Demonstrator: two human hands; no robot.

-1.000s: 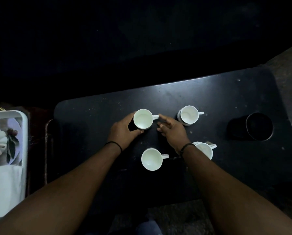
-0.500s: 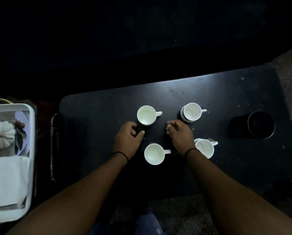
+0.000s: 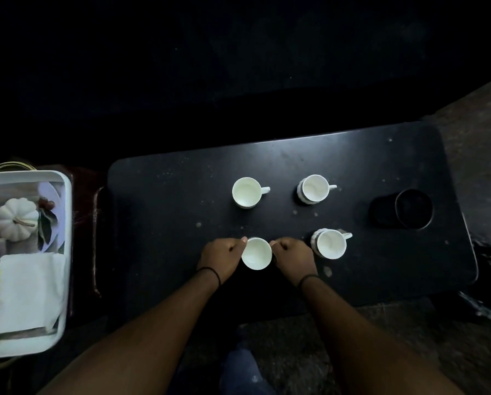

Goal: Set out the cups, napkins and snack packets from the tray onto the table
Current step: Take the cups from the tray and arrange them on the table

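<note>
Cup (image 3: 256, 253) near table's (image 3: 167, 223) front edge, gripped by both hands.

Left grip (image 3: 222, 256), right grip (image 3: 292, 256): fingers curled, forearms extended.

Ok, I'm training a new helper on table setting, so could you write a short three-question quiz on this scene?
1. How many white cups stand on the black table?
2. True or false: the napkins are already on the table.
3. Which cup do the hands hold? A) near-left cup B) far-right cup C) black cup

Key:
1. Four: far-left cup, far-right cup, near-left cup, near-right cup.
2. False; they lie in the white tray.
3. A; the left hand and right hand grip it from both sides.
</note>
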